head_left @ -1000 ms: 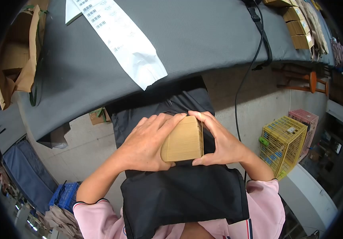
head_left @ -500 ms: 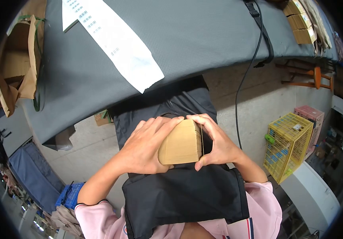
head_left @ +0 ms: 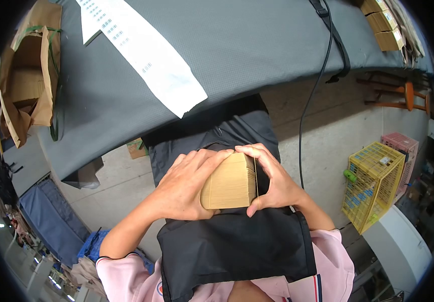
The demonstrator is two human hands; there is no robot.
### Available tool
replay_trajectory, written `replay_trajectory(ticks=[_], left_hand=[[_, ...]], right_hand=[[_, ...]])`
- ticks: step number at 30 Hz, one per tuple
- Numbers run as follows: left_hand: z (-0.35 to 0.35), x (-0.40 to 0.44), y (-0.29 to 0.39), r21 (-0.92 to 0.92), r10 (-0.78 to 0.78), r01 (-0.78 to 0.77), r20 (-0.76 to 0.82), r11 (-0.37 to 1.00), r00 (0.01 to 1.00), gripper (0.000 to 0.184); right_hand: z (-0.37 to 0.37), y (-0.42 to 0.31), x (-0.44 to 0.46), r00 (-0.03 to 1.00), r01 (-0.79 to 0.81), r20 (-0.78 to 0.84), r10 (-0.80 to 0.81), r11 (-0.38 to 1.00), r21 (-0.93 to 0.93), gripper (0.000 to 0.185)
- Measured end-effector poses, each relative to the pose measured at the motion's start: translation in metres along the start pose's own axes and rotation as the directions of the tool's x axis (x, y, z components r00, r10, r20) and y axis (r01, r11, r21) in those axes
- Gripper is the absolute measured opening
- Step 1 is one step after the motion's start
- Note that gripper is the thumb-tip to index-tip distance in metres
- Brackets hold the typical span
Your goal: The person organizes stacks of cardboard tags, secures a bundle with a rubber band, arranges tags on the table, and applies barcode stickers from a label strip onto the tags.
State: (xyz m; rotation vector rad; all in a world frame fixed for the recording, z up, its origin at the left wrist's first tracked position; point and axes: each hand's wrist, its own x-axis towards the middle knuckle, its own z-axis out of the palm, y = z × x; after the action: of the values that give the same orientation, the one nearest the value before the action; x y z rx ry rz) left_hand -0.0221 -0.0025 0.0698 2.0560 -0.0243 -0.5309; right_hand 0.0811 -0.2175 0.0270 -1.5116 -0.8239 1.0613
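1. Squared tan stack of thin card-like layers (head_left: 227, 182), ridged along one side, above the lap; left fingers (head_left: 211, 186) curl partly open around it, right fingers (head_left: 257, 178) likewise, near a thin band (head_left: 256, 176).
2. Grey, fine-textured bench (head_left: 237, 45); creased white paper strip (head_left: 164, 70), its print too small to read.
3. Stack's underside hidden.

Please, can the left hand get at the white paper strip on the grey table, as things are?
Probably yes, but it must first release the brown stack. The left hand looks near the white paper strip, whose end lies by the grey table's edge, with nothing visible between.
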Motion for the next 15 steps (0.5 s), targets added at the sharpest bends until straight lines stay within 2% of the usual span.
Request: replay_trajectory(ticks=[4, 10, 12, 15], left_hand=[[-0.001, 0.003, 0.003, 0.021, 0.011, -0.012, 0.035, 1.0, 0.999, 0.096], [-0.002, 0.005, 0.008, 0.068, -0.033, 0.028, 0.076, 0.997, 0.997, 0.095], [-0.001, 0.006, 0.008, 0.082, -0.025, 0.02, 0.056, 0.996, 0.998, 0.093], [0.003, 0.007, 0.009, 0.093, -0.013, 0.009, 0.033, 0.996, 0.999, 0.09]], right_hand=[[-0.007, -0.003, 0.003, 0.998, 0.044, 0.051, -0.042, 0.998, -0.049, 0.107], [-0.012, -0.018, 0.003, 0.993, -0.024, 0.115, 0.027, 0.999, -0.023, 0.102], [-0.016, -0.026, 0.003, 0.981, -0.099, 0.15, 0.125, 0.981, -0.168, 0.102], [-0.018, -0.027, 0.003, 0.98, -0.069, 0.17, 0.101, 0.98, -0.185, 0.103]])
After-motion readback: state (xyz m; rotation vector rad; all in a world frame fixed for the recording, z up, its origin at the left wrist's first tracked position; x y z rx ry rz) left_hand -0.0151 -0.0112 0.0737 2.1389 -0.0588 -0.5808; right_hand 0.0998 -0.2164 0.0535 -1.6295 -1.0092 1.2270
